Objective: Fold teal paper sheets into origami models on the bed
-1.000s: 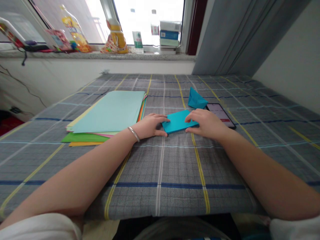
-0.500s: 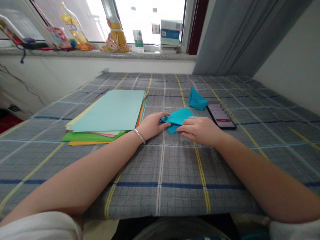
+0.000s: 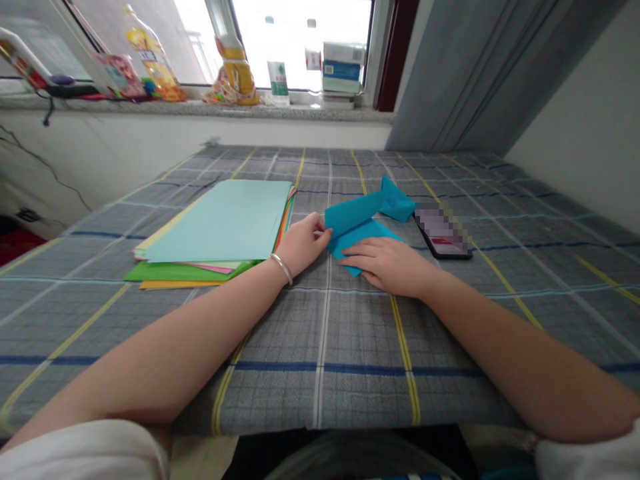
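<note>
A blue sheet of folding paper [image 3: 356, 230] lies partly folded on the cloth, with one long flap standing up at its far side. My left hand [image 3: 303, 245], with a silver bangle at the wrist, pinches the left end of this paper between thumb and fingers. Stretched flat across the near right part of the sheet, my right hand [image 3: 387, 265] presses it to the table; its fingers cover some of the creases. Just behind, a folded blue paper shape [image 3: 397, 202] stands on the cloth.
A stack of coloured paper [image 3: 225, 220] lies left of my hands. To the right is a phone [image 3: 441, 231]. A plaid cloth [image 3: 280, 373] covers the table. Bottles, a carton stack [image 3: 343, 70] and snack packs line the windowsill [image 3: 300, 113] at the back.
The paper's far flap has come up and now stands raised. My left hand has closed on its left end, while my right hand has flattened out and shifted slightly left.
</note>
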A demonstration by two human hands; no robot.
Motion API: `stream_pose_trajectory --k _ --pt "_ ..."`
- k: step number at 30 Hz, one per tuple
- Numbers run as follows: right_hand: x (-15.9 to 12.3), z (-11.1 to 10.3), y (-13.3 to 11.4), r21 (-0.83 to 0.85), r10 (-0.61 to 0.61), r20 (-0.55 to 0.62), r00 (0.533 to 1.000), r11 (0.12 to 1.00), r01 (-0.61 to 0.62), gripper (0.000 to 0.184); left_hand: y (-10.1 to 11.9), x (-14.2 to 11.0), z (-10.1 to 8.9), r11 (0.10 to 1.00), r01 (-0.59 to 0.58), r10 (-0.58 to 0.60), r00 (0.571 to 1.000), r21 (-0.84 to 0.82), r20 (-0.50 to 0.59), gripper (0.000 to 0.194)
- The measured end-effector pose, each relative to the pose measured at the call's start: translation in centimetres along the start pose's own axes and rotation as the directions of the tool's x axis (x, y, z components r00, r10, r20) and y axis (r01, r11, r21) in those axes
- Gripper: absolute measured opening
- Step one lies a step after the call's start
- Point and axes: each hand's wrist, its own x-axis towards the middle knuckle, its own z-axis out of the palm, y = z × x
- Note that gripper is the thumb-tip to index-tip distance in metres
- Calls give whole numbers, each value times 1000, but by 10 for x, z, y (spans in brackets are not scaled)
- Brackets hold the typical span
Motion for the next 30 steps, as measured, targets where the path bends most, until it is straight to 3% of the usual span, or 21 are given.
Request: stream_pose_trajectory --k 7,10,13,15,18,20,23,27,30 --pt "-3 -7 0 153 -10 71 997 988 -1 68 -9 3 10 914 153 -122 987 -375 107 18" --pt "-5 -8 1 192 32 129 991 980 -57 75 -9 5 9 879 228 -195 973 -418 121 14" --pt "-8 -7 4 226 80 179 981 967 -120 80 -10 5 8 879 265 -222 963 -396 153 18" --pt "-9 -5 6 230 83 183 980 965 -125 80 -12 4 9 900 238 -204 970 -365 131 44" --pt "-8 -3 7 221 57 150 987 971 -90 77 -17 2 12 967 62 -75 996 -248 -46 87" --pt "-7 -2 7 216 37 118 992 974 -62 74 -19 0 13 990 -82 64 987 -114 -149 98" --pt "-6 0 6 203 35 68 997 978 -48 71 -18 -2 12 987 -148 155 977 62 -148 90" --pt "-5 2 8 176 44 61 997 983 -54 54 -16 -5 10 980 -97 106 993 172 -45 73" --pt "-6 -2 12 225 38 67 997 973 -52 34 -17 -6 10 982 -95 98 995 162 -10 79"
